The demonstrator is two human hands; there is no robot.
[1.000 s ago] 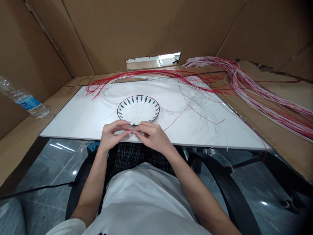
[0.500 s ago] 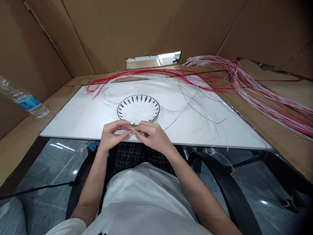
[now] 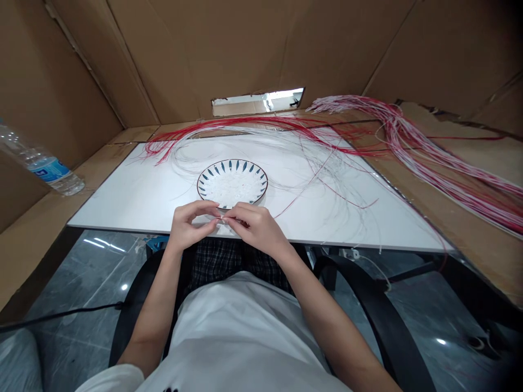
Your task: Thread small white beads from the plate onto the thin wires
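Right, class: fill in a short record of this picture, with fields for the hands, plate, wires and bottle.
Left hand: fingertips pinched, meeting the other hand's
Right hand: pinched likewise, at the near edge of the white board
Held: tiny white piece, too small to identify
Plate: on the board just beyond the hands, holding white bits
Wires: red and white, spread over the board's far side and right
Water bottle: lying far left, off the board
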